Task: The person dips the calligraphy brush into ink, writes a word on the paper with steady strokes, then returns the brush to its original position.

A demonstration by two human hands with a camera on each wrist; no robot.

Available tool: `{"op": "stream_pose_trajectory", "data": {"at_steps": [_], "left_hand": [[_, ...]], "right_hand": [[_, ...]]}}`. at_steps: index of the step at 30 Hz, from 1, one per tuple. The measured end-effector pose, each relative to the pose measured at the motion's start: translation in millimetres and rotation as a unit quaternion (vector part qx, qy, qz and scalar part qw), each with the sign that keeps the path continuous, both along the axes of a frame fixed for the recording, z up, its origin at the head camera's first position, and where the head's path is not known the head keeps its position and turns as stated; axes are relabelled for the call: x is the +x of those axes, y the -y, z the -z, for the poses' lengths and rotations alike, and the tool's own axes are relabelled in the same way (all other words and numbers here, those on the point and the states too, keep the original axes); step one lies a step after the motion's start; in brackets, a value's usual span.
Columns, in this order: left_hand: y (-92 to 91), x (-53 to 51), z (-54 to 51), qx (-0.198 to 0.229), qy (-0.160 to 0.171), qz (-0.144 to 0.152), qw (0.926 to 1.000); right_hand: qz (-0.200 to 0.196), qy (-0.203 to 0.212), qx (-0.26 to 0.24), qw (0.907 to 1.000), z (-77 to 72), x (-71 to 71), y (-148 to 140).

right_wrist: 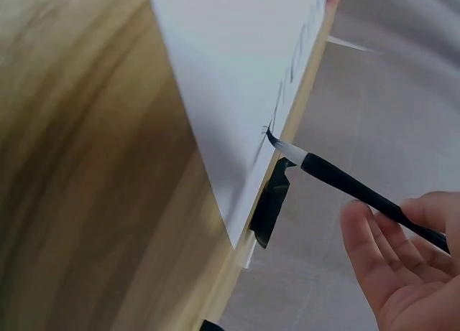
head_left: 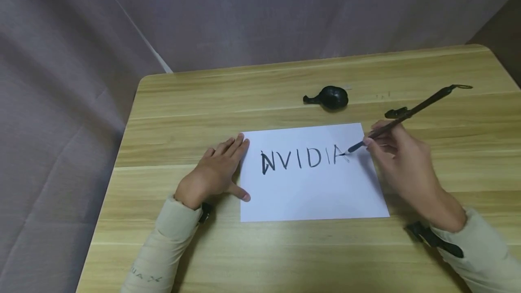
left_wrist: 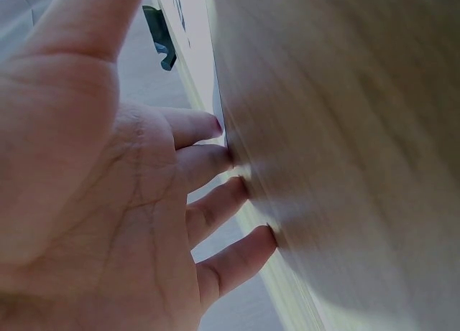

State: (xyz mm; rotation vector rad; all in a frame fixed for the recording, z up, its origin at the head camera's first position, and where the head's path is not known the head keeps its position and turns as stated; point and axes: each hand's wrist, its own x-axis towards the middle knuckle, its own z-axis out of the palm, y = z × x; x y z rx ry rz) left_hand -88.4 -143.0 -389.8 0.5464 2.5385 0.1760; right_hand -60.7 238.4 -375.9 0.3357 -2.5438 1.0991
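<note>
A white sheet of paper [head_left: 309,200] lies on the wooden table [head_left: 195,98], with NVIDIA lettered across it in black strokes. My left hand [head_left: 213,171] rests at the sheet's left edge, fingers extended, fingertips and thumb on the paper's border; the left wrist view shows its palm [left_wrist: 122,187]. With my right hand [head_left: 409,173] I pinch a dark-handled ink brush [head_left: 427,103], tilted up to the right. Its black bristle tip [right_wrist: 272,136] is at the final A. In the right wrist view the fingers [right_wrist: 392,252] hold the handle.
A black gourd-shaped object [head_left: 333,98] sits behind the paper. Beyond the brush handle lies a small black item [head_left: 395,113], its kind unclear. Grey curtain [head_left: 260,17] hangs behind the table and along its left side.
</note>
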Motion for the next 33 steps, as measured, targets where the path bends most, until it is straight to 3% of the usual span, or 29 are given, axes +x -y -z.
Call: {"op": "stream_pose_trajectory", "data": {"at_steps": [13, 23, 33], "left_hand": [[-0.2, 0.8, 0.7, 0.001, 0.000, -0.003, 1.0000], [0.0, 0.8, -0.3, -0.003, -0.003, -0.001, 1.0000], [-0.4, 1.1, -0.5, -0.003, -0.003, 0.002, 1.0000]], "right_hand": [[-0.003, -0.005, 0.035, 0.9994, -0.6, 2.1, 8], [0.000, -0.054, 0.008, 0.9985, -5.0, 3.3, 13], [0.002, -0.076, 0.023, 0.9968, -12.3, 7.5, 12]]}}
